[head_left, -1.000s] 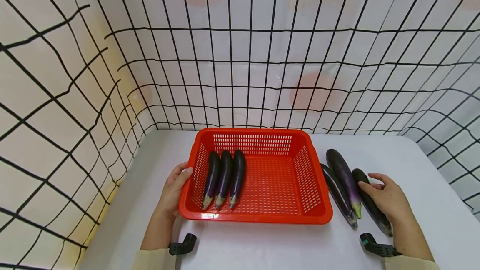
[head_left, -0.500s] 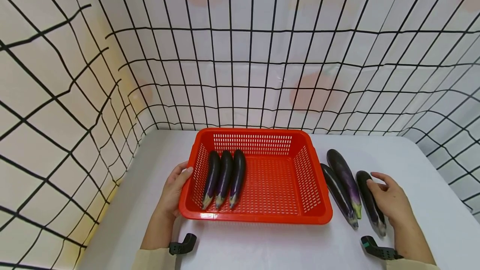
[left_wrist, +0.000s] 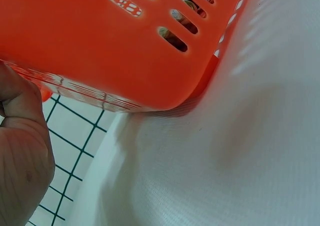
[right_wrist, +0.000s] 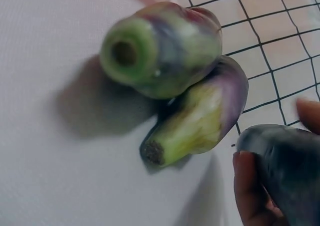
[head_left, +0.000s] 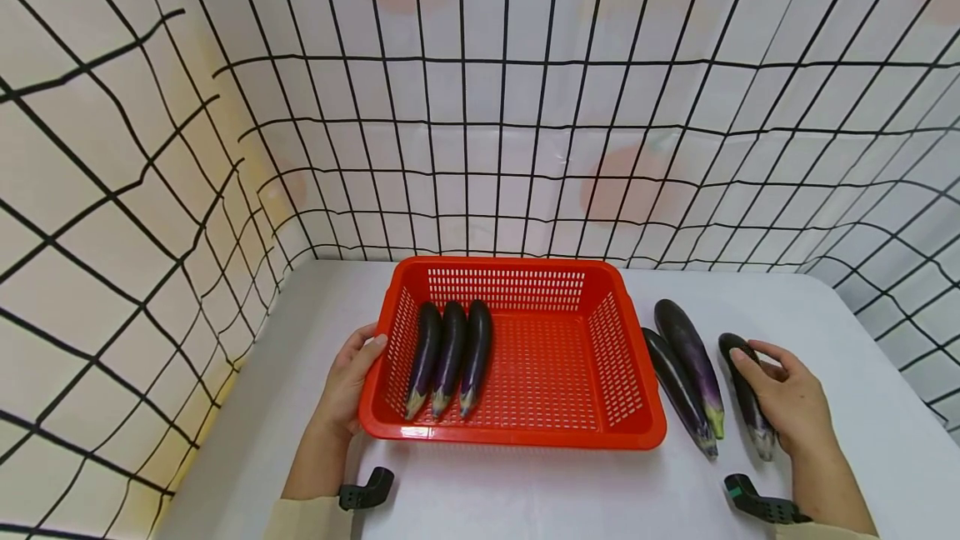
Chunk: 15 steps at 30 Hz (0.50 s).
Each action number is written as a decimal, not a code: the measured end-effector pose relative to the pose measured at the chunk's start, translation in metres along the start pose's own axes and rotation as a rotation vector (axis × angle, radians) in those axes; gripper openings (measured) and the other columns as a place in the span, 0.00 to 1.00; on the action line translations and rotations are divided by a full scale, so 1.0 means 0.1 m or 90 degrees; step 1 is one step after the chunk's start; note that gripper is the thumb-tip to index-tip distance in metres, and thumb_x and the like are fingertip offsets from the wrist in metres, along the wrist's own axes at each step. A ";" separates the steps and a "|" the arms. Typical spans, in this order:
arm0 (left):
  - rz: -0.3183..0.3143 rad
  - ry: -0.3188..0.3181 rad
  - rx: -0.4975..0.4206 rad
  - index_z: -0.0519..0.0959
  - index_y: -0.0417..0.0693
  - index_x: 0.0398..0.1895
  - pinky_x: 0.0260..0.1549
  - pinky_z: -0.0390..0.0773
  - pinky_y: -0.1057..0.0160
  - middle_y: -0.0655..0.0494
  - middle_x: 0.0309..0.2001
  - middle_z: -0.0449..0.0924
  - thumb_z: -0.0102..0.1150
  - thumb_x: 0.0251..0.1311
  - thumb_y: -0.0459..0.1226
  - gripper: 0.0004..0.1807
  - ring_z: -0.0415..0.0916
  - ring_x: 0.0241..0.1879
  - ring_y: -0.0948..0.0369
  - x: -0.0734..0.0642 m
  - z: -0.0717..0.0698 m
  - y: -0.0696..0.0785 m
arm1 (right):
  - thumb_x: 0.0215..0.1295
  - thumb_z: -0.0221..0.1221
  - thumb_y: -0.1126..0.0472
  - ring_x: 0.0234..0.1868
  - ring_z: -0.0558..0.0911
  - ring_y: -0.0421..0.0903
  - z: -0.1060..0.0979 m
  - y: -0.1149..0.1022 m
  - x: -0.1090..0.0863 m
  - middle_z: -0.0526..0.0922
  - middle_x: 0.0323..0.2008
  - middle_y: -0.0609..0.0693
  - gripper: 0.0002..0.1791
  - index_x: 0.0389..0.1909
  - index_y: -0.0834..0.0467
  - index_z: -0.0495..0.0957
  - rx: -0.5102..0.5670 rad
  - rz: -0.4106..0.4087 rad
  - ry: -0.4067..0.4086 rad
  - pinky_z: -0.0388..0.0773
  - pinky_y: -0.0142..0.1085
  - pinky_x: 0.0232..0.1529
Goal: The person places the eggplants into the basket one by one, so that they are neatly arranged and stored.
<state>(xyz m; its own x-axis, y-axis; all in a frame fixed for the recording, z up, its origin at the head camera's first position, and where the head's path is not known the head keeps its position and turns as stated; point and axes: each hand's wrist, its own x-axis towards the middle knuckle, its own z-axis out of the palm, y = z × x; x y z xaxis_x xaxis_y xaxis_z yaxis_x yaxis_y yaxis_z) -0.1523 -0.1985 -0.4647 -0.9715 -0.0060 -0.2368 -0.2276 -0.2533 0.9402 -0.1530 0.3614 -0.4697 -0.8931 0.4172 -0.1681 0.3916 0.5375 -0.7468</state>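
Note:
A red plastic basket (head_left: 547, 357) sits mid-table with three dark eggplants (head_left: 450, 357) side by side in its left part. My left hand (head_left: 352, 373) holds the basket's left rim, thumb on top; the left wrist view shows the hand (left_wrist: 25, 151) beside the basket's wall (left_wrist: 100, 45). To the right, my right hand (head_left: 795, 398) grips a dark eggplant (head_left: 738, 373) between thumb and fingers. In the right wrist view that eggplant (right_wrist: 285, 161) appears end-on between the fingertips (right_wrist: 244, 168).
Two more eggplants lie beside the basket's right wall: a dark one (head_left: 678, 394) and a longer purple one (head_left: 690, 357) with a green stem end. Black wire grid (head_left: 502, 123) stands behind the white table (head_left: 525, 490) and along its sides.
My right hand has shifted right, and the eggplant it grips has moved away from the other two. The left hand and the basket stay put.

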 end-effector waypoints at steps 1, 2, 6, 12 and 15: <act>0.000 0.000 0.000 0.66 0.55 0.67 0.49 0.86 0.50 0.47 0.59 0.79 0.54 0.74 0.49 0.23 0.86 0.51 0.53 0.00 0.00 0.00 | 0.70 0.56 0.35 0.36 0.72 0.29 0.00 0.00 0.00 0.68 0.68 0.74 0.45 0.77 0.59 0.59 0.006 0.005 -0.005 0.74 0.22 0.27; 0.000 -0.001 0.000 0.66 0.55 0.67 0.49 0.86 0.50 0.47 0.58 0.79 0.54 0.74 0.49 0.23 0.86 0.51 0.53 0.00 0.00 0.00 | 0.69 0.58 0.36 0.35 0.73 0.29 0.00 0.00 0.00 0.68 0.68 0.74 0.46 0.78 0.59 0.57 0.013 0.007 -0.008 0.75 0.22 0.27; 0.000 -0.001 0.000 0.66 0.55 0.67 0.49 0.86 0.50 0.48 0.58 0.79 0.54 0.74 0.49 0.23 0.86 0.51 0.53 0.00 0.00 0.00 | 0.69 0.59 0.37 0.33 0.74 0.30 -0.01 -0.03 -0.01 0.67 0.68 0.74 0.48 0.79 0.60 0.53 0.026 0.016 -0.011 0.76 0.23 0.26; 0.002 -0.003 -0.002 0.66 0.55 0.67 0.49 0.86 0.51 0.47 0.58 0.79 0.54 0.74 0.49 0.23 0.86 0.51 0.53 0.00 0.00 0.00 | 0.70 0.55 0.35 0.28 0.74 0.27 -0.03 -0.09 -0.05 0.67 0.67 0.74 0.49 0.80 0.61 0.50 0.034 0.040 -0.007 0.77 0.26 0.25; 0.001 -0.003 -0.002 0.66 0.55 0.67 0.49 0.87 0.51 0.48 0.58 0.79 0.54 0.74 0.49 0.23 0.86 0.51 0.53 0.00 0.00 0.00 | 0.71 0.53 0.35 0.27 0.75 0.27 -0.03 -0.10 -0.06 0.68 0.67 0.74 0.48 0.79 0.61 0.51 0.038 0.044 -0.009 0.78 0.27 0.26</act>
<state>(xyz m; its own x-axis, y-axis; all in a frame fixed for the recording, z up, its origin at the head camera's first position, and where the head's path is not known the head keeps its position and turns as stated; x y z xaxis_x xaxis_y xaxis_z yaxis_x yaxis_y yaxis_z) -0.1522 -0.1985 -0.4649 -0.9723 -0.0015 -0.2336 -0.2254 -0.2567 0.9398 -0.1512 0.3558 -0.4596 -0.8681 0.4403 -0.2293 0.4384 0.4633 -0.7701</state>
